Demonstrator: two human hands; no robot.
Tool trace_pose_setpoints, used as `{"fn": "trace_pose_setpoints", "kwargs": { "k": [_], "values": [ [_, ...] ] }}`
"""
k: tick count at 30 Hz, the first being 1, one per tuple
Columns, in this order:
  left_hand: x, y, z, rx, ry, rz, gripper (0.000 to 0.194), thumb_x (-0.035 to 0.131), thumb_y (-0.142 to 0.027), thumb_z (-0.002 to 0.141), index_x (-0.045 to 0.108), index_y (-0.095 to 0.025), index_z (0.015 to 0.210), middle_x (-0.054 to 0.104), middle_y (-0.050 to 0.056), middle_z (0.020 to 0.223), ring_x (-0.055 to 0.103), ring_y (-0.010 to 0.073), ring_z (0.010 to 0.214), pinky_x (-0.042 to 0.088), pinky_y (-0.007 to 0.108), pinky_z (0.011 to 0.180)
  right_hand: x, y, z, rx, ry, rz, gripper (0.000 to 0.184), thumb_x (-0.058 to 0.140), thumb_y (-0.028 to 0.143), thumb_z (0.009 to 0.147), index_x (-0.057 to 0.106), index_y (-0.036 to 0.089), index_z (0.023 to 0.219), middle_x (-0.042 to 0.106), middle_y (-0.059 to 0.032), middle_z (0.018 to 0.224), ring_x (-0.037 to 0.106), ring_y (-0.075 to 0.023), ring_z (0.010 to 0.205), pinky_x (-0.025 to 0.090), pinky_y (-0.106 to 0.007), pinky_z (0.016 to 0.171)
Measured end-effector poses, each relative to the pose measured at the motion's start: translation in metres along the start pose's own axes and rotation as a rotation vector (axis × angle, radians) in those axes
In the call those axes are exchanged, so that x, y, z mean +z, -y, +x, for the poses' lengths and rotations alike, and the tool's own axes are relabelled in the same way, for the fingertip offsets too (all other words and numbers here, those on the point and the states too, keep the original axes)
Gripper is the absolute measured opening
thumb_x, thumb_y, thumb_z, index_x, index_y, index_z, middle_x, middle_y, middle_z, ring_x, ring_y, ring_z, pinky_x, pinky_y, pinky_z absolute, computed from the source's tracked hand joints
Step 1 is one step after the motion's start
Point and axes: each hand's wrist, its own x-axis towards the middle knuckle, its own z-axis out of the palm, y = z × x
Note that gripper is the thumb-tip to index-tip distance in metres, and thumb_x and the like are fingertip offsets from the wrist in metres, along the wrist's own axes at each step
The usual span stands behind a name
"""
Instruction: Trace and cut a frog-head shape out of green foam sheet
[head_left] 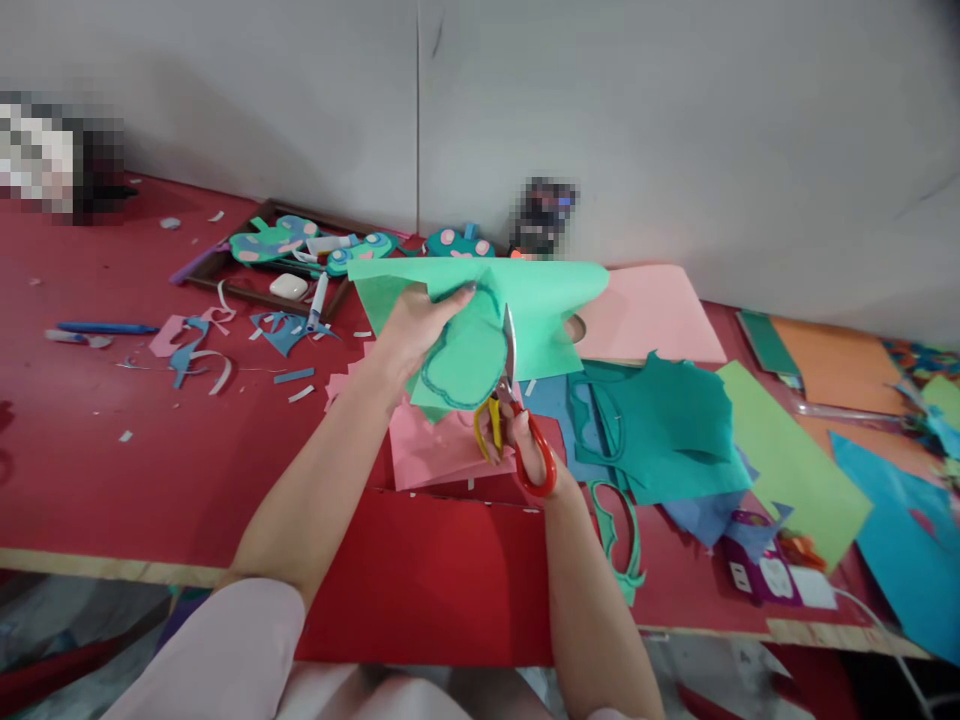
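Observation:
My left hand (417,322) grips a light green paper sheet (547,290) held above the red table (187,450). A curved outline is drawn on the sheet's lower flap. My right hand (525,450) is closed in the red and yellow handles of a pair of scissors (510,400). The blades point upward into the green sheet along the drawn line. A pink sheet (435,450) lies on the table under both hands.
Teal cut paper (667,420), a pink sheet (645,315), lime, orange and blue sheets lie to the right. A wooden tray (247,290) with cut shapes and a marker sits at the back left. Paper scraps and a blue pen (105,328) lie left. A wall stands behind.

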Motion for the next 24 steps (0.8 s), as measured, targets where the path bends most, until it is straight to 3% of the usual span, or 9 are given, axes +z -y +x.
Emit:
{"fn": "trace_pose_setpoints", "kwargs": {
  "k": [7, 12, 24],
  "values": [
    [-0.001, -0.004, -0.003, -0.002, 0.001, 0.084, 0.034, 0.067, -0.041, 0.071, 0.067, -0.016, 0.094, 0.07, 0.007, 0.105, 0.066, 0.0224, 0.094, 0.052, 0.032, 0.083, 0.004, 0.0, 0.003, -0.027, -0.046, 0.006, 0.053, 0.029, 0.072, 0.08, 0.046, 0.022, 0.084, 0.042, 0.0008, 0.067, 0.037, -0.0099, 0.048, 0.032, -0.026, 0.043],
    [-0.002, -0.009, -0.006, -0.032, -0.018, 0.16, 0.034, 0.067, -0.043, 0.07, 0.068, -0.015, 0.089, 0.071, 0.007, 0.098, 0.066, 0.0228, 0.088, 0.052, 0.033, 0.079, 0.003, -0.001, 0.003, -0.022, -0.043, -0.028, 0.054, 0.028, 0.073, 0.079, 0.046, 0.022, 0.079, 0.04, 0.002, 0.06, 0.037, -0.0103, 0.046, 0.032, -0.026, 0.042],
    [-0.003, -0.012, -0.007, -0.062, -0.029, 0.058, 0.035, 0.068, -0.045, 0.069, 0.068, -0.016, 0.089, 0.072, 0.007, 0.092, 0.067, 0.0233, 0.082, 0.055, 0.034, 0.076, 0.006, -0.002, 0.003, -0.052, -0.063, -0.038, 0.053, 0.031, 0.073, 0.08, 0.046, 0.022, 0.083, 0.043, 0.0012, 0.068, 0.038, -0.0083, 0.046, 0.031, -0.025, 0.042]
  ]
}}
